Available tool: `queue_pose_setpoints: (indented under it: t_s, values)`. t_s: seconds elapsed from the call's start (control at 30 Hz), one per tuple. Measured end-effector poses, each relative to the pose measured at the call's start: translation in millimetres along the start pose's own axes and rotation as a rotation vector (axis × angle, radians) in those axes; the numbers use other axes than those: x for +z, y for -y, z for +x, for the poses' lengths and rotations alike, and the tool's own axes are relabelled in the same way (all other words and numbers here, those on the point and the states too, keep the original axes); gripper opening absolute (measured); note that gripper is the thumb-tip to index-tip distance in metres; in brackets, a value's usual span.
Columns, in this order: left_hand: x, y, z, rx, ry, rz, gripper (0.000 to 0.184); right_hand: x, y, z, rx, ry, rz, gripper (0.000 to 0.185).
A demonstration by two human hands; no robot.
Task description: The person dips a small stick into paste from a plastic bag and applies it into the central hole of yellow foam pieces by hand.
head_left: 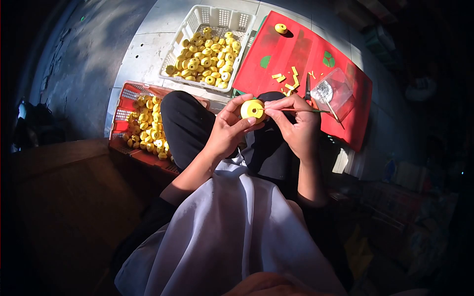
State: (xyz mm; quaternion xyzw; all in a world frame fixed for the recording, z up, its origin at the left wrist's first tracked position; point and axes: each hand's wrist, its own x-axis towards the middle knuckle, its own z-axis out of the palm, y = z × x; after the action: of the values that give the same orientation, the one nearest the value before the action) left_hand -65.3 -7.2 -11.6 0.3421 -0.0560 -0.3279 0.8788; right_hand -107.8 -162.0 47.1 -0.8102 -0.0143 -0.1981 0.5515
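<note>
My left hand (228, 126) is closed around the rim of a round yellow wheel-like piece (249, 110) with a dark hole in its middle. The piece is held above my lap, its flat face turned up. In a pinch, my right hand (297, 129) holds a thin stick-like tool (316, 111), reddish and dark along its length. The tool's inner end is at the right side of the yellow piece; whether it touches cannot be made out. Another yellow piece (281, 28) sits alone on the red table (301, 47).
A white crate (170, 61) and a red crate (118, 118) hold many yellow pieces. On the red table lie yellow strips (295, 78), dark-bladed scissors (308, 90) and a clear container (342, 85) with white stuff and a stick (332, 109).
</note>
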Motion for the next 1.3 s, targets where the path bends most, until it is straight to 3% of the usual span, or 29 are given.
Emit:
queue_pose_setpoints:
  t_s: [0.27,0.53,0.9,1.2,1.3]
  values:
    - [-2.3,1.1,7.0,-0.025,-0.034,0.008,0.025,-12.1,-0.3,-4.5,0.104,0.050,0.073,0.005]
    - [-1.8,-2.0,4.2,-0.034,-0.028,0.102,0.033,-8.4,-2.2,-7.6,0.087,-0.043,0.120,0.004]
    - [3.8,-1.0,0.4,0.105,0.088,0.352,0.045,0.2,-8.5,-0.2,-0.196,0.081,-0.173,0.009]
    - [5.7,-3.2,0.1,0.083,0.058,0.336,0.044,-5.5,-1.5,0.9,-0.132,0.062,-0.145,0.011]
    - [3.6,-3.9,1.2,0.060,0.013,0.263,0.044,-11.6,4.6,1.0,-0.201,0.058,-0.249,0.019]
